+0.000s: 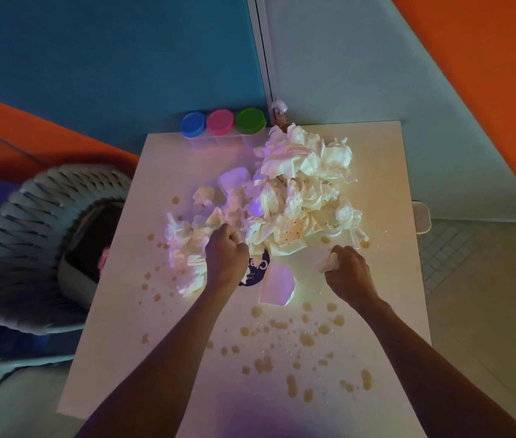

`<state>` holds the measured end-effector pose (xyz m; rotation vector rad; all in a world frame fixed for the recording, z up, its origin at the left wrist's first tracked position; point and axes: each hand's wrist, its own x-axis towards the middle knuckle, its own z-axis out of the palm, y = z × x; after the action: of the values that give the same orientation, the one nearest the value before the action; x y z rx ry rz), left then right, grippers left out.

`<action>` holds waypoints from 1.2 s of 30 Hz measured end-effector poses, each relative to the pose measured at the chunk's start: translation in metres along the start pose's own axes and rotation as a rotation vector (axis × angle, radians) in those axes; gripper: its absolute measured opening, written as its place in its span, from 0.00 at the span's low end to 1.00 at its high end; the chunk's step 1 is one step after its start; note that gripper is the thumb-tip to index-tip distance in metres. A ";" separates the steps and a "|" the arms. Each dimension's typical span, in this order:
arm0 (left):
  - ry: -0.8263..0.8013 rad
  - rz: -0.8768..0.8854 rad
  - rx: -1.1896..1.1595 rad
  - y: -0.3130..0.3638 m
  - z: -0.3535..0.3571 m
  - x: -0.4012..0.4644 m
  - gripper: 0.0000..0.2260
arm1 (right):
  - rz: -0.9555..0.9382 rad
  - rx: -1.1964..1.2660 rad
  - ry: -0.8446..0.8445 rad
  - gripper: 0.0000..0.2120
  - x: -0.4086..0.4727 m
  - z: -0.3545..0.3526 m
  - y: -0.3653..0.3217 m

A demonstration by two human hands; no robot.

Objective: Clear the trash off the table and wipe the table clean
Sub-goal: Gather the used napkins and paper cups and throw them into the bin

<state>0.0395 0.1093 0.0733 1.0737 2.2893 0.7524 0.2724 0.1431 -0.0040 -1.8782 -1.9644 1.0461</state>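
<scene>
Near edge: brown spill drops (294, 343) dot the table (130, 358) closest to you.
Right hand (349, 273): curled round 1 small tissue wad (326, 263).
Left hand (226, 260): fisted in the tissue pile (282, 197), which spreads from mid-table to the far edge.
Handling: likely light, soft, crushable; bunch loose folds from above.
</scene>
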 end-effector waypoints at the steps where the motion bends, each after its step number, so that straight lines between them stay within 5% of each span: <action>1: -0.004 0.021 0.022 0.001 0.001 0.005 0.11 | -0.012 0.026 0.015 0.11 -0.002 -0.001 -0.001; 5: -0.046 0.069 0.148 0.001 0.010 0.024 0.15 | -0.092 0.084 0.034 0.23 -0.010 -0.005 -0.009; 9: -0.106 0.107 0.225 -0.002 0.019 0.033 0.22 | -0.008 0.148 0.030 0.16 -0.015 -0.007 -0.024; 14: -0.104 0.164 0.335 -0.005 0.026 0.036 0.17 | 0.015 0.257 0.017 0.15 -0.018 -0.005 -0.039; 20: -0.057 0.176 0.247 -0.008 0.020 0.036 0.14 | 0.160 0.404 -0.097 0.05 -0.014 -0.005 -0.056; 29: -0.008 0.142 0.080 -0.021 0.000 0.014 0.09 | 0.216 0.588 -0.242 0.23 -0.022 0.004 -0.077; 36: 0.007 0.003 -0.067 -0.040 -0.024 -0.016 0.07 | 0.260 0.540 -0.179 0.08 -0.039 0.013 -0.092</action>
<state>0.0123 0.0686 0.0676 1.0463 2.2519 0.8300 0.1992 0.1094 0.0559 -1.7955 -1.3348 1.6684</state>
